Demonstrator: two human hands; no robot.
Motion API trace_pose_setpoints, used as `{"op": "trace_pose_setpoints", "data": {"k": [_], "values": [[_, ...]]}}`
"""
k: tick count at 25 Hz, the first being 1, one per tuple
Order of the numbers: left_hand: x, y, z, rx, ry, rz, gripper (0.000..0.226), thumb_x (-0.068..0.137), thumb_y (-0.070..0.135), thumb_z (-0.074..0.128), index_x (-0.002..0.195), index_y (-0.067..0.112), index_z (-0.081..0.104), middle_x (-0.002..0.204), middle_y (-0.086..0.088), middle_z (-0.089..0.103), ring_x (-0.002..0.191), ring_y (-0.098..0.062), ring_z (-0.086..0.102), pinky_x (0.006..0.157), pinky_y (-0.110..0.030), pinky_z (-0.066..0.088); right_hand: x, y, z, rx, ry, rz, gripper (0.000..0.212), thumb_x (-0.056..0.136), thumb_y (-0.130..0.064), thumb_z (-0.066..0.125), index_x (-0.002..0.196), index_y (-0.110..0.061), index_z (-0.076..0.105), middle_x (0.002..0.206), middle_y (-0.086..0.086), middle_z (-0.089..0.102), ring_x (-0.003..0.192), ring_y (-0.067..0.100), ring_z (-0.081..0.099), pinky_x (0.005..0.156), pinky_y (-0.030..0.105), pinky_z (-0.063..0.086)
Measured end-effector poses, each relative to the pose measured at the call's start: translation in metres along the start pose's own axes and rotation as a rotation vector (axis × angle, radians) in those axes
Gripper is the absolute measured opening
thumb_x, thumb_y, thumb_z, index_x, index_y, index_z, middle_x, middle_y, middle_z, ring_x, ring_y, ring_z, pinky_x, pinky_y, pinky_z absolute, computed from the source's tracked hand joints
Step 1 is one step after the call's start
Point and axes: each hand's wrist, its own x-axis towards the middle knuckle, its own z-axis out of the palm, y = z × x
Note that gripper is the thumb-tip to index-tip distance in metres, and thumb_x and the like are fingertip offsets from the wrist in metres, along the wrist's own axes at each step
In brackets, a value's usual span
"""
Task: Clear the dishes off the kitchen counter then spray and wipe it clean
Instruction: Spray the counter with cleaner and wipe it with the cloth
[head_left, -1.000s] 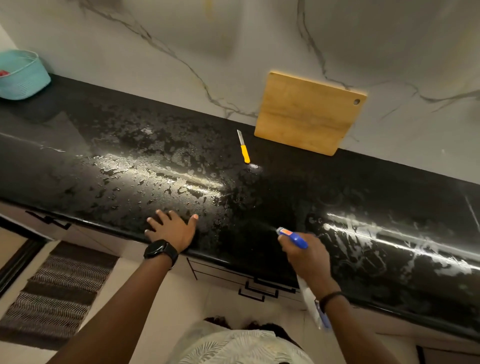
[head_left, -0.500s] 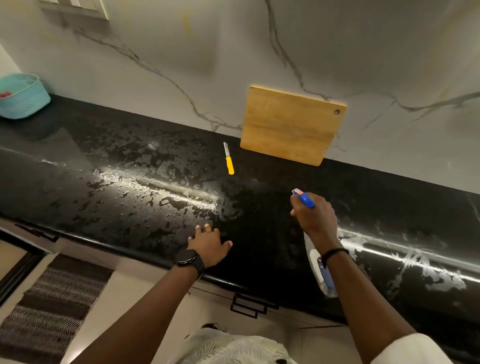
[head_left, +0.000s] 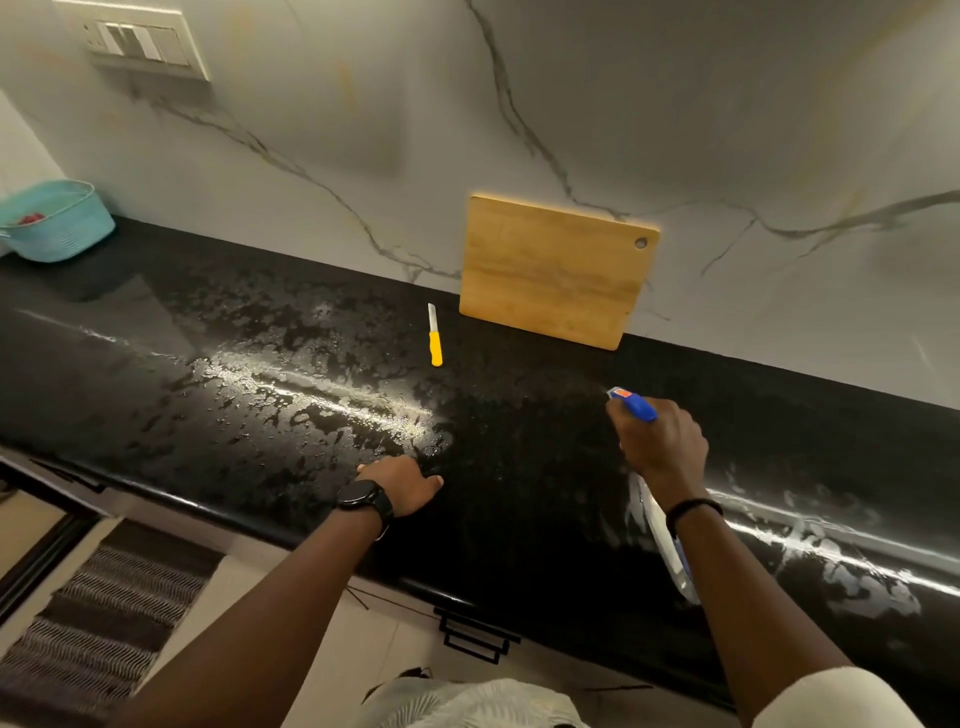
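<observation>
The black kitchen counter (head_left: 519, 467) runs across the view, wet and foamy with spray at its left and right parts. My right hand (head_left: 660, 447) grips a spray bottle (head_left: 667, 551) with a blue and orange nozzle (head_left: 631, 402), held over the counter and pointing toward the wall. My left hand (head_left: 402, 483), with a black watch on the wrist, rests on the counter near its front edge; its fingers are hidden behind the hand.
A wooden cutting board (head_left: 556, 270) leans against the marble wall. A small yellow-handled knife (head_left: 434, 338) lies on the counter left of it. A teal basket (head_left: 57, 223) stands at the far left. A striped rug (head_left: 98, 623) lies on the floor.
My right hand has carried the spray bottle forward from the front edge, farther over the counter. My left hand has slid right along the counter's front edge.
</observation>
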Motion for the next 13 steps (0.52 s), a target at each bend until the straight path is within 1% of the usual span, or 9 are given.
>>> {"op": "trace_pose_setpoints", "data": {"k": [2,4,5,6,8,9,10,12,13], "values": [[0.000,0.006,0.001,0.013,0.004,-0.040,0.064,0.093,0.071,0.044,0.097,0.011,0.067,0.126,-0.017,0.065,0.116,-0.037,0.060,0.098,-0.044,0.049,0.009,0.008,-0.010,0.033,0.036,0.010,0.040,0.098,-0.045,0.058,0.073,-0.015,0.066,0.069,0.007,0.070,0.061,0.024,0.064,0.062,0.030,0.048],[-0.005,0.019,0.007,0.045,0.074,-0.045,0.069,0.092,0.071,0.043,0.128,0.015,0.060,0.147,-0.019,0.048,0.137,-0.043,0.042,0.105,-0.052,0.041,0.014,0.017,-0.022,0.081,0.036,0.044,0.037,0.098,-0.044,0.056,0.078,-0.015,0.067,0.073,0.004,0.072,0.066,0.024,0.066,0.063,0.030,0.048],[-0.007,0.027,0.010,0.036,0.095,-0.009,0.067,0.093,0.068,0.042,0.133,0.017,0.057,0.149,-0.017,0.046,0.139,-0.041,0.040,0.106,-0.054,0.041,0.015,0.022,-0.028,0.089,0.047,0.064,0.038,0.098,-0.045,0.057,0.077,-0.014,0.068,0.072,0.005,0.072,0.066,0.025,0.067,0.063,0.032,0.049],[-0.008,0.035,0.013,0.002,0.076,0.043,0.061,0.096,0.064,0.041,0.130,0.017,0.059,0.144,-0.017,0.051,0.135,-0.039,0.044,0.107,-0.053,0.042,0.016,0.027,-0.032,0.092,0.074,0.075,0.040,0.097,-0.046,0.058,0.076,-0.013,0.068,0.071,0.007,0.072,0.066,0.026,0.067,0.065,0.034,0.051],[-0.006,0.048,0.016,-0.098,-0.055,0.096,0.055,0.102,0.058,0.038,0.097,0.011,0.067,0.113,-0.016,0.066,0.114,-0.035,0.059,0.108,-0.051,0.041,0.019,0.036,-0.039,0.100,0.077,0.095,0.041,0.096,-0.046,0.061,0.076,-0.012,0.069,0.070,0.011,0.071,0.067,0.029,0.068,0.066,0.036,0.054],[-0.004,0.050,0.014,-0.137,-0.091,0.087,0.058,0.103,0.058,0.036,0.081,0.011,0.063,0.098,-0.015,0.067,0.102,-0.033,0.062,0.107,-0.049,0.042,0.017,0.039,-0.039,0.143,0.019,0.095,0.039,0.097,-0.044,0.061,0.078,-0.011,0.070,0.071,0.010,0.072,0.066,0.028,0.067,0.066,0.035,0.052],[-0.003,0.054,0.008,-0.171,-0.107,0.072,0.062,0.104,0.059,0.033,0.078,0.011,0.062,0.094,-0.016,0.066,0.096,-0.032,0.063,0.103,-0.045,0.044,0.014,0.043,-0.040,0.224,-0.064,0.108,0.037,0.098,-0.041,0.061,0.080,-0.011,0.071,0.071,0.009,0.073,0.067,0.026,0.066,0.066,0.034,0.051],[0.001,0.062,-0.005,-0.241,-0.152,0.052,0.069,0.105,0.060,0.027,0.108,0.005,0.069,0.119,-0.024,0.064,0.111,-0.034,0.062,0.097,-0.037,0.043,0.002,0.053,-0.037,0.394,-0.201,0.193,0.034,0.098,-0.038,0.063,0.082,-0.009,0.073,0.071,0.008,0.074,0.068,0.024,0.065,0.067,0.035,0.051],[0.002,0.066,-0.011,-0.257,-0.173,0.045,0.073,0.105,0.061,0.026,0.127,0.002,0.063,0.136,-0.022,0.059,0.124,-0.034,0.057,0.100,-0.036,0.040,-0.005,0.058,-0.032,0.410,-0.230,0.238,0.035,0.097,-0.039,0.063,0.082,-0.009,0.073,0.068,0.007,0.074,0.066,0.022,0.064,0.067,0.035,0.051]]}}
